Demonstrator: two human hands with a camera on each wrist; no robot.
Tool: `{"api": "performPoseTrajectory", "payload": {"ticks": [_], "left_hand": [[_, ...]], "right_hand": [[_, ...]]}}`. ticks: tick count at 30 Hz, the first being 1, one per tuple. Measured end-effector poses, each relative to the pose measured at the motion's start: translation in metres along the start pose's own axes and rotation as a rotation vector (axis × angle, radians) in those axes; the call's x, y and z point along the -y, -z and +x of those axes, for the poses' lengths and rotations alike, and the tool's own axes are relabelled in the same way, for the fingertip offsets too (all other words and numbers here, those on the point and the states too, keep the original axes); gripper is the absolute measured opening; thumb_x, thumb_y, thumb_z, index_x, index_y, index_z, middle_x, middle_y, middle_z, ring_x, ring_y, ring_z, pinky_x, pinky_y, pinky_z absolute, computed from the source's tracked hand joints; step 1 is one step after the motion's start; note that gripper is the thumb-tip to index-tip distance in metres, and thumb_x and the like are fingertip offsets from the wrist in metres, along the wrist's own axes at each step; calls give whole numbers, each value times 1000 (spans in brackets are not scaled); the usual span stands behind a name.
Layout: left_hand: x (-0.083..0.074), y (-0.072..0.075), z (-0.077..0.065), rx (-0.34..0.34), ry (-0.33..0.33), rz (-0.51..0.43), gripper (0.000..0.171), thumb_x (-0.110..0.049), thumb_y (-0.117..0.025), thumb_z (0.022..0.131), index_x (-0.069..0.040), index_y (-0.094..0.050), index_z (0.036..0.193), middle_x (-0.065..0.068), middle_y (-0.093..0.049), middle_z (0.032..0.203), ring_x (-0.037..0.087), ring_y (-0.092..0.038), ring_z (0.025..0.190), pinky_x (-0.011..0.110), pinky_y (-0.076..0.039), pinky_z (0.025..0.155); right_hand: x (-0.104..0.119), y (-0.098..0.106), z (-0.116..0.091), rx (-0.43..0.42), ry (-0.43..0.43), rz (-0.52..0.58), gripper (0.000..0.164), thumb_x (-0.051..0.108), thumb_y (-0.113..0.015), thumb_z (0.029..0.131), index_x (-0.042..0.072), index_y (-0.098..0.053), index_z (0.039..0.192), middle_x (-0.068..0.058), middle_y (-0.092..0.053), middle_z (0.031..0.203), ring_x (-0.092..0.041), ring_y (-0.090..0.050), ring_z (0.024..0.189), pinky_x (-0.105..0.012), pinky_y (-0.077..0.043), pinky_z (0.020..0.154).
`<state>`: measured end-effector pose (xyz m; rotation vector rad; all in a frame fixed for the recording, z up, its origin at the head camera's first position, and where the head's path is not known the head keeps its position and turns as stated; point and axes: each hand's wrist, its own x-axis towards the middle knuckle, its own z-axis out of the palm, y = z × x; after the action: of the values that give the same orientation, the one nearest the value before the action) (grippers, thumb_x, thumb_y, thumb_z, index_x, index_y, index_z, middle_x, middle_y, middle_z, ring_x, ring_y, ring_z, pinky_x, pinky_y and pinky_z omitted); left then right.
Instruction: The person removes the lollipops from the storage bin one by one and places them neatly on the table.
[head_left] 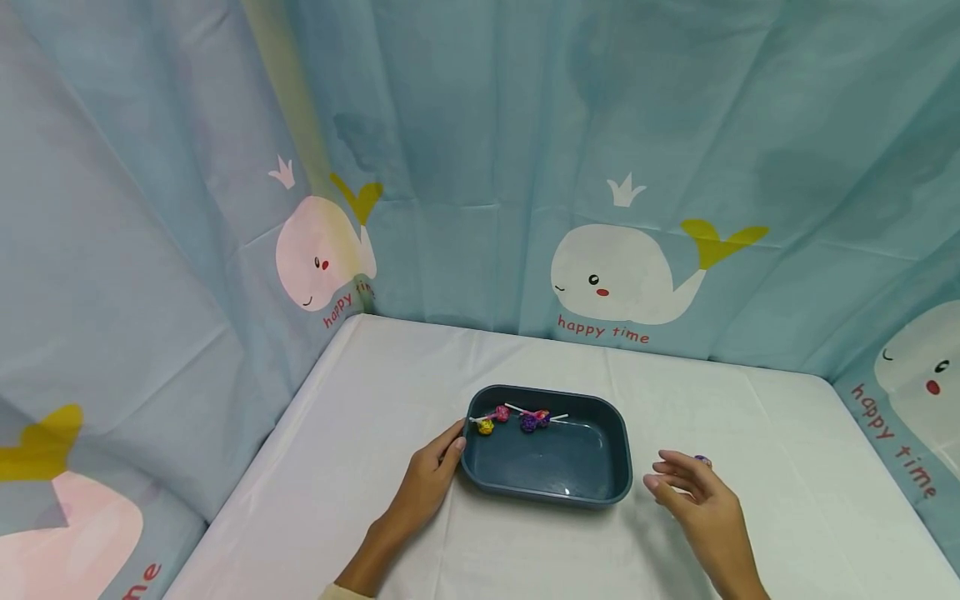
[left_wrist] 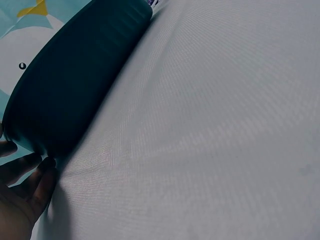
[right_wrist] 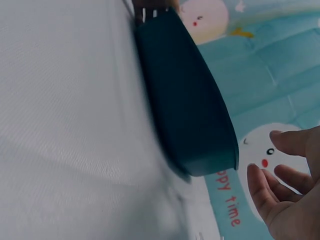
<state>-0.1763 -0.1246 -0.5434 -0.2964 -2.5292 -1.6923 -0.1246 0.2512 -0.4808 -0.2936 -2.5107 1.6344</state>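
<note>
We see the tray (head_left: pixel 540 467) just right of the lower centre in the head view, standing on the white counter (head_left: pixel 525 558), with a few lollipops (head_left: pixel 528 423) lying in its upper left part. We judge the tray light, stiff and hard to break, smooth enough to slide if nudged; its rim and end walls look the surest places to hold. The lollipops should be light too, with hard heads and thin sticks, so we would pinch them gently by either.

The left hand (head_left: pixel 427 483) grips the tray's left end, fingers against the outer wall and thumb at the rim. The right hand (head_left: pixel 697 500), at lower right, hangs apart from the tray's right end, fingers loosely bent, thumb spread away, and we see nothing between them. Another lollipop (head_left: pixel 702 459) peeps past its knuckles; we cannot tell whether they touch.
</note>
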Motion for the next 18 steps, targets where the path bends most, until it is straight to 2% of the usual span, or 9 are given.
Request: {"api": "performPoseTrajectory", "payload": {"ticks": [9,14,18], "left_hand": [[0,0,0,0,4,2,50,-35,-52,114,-12,-52,158,3,-53,160,20,-47,150,45,-40,122],[0,0,0,0,-1,1,51,-36,-51,114,-10,-51,158,7,-53,160,20,-46,150,46,-39,122],[1,0,0,1,-2,3,51,-34,-51,114,-9,-51,158,8,-52,161,21,-46,151,46,-39,122]], "right_hand": [[9,-12,1,15,80,13,48,29,-82,97,10,-66,137,-14,-72,123,-3,-73,98,-19,-62,82],[12,-17,5,24,109,43,47,25,-82,97,8,-66,137,-14,-71,123,-3,-72,100,-17,-61,83],[15,-23,7,21,94,49,47,25,-82,96,10,-66,138,-13,-71,124,-1,-70,101,-14,-59,85]]}}
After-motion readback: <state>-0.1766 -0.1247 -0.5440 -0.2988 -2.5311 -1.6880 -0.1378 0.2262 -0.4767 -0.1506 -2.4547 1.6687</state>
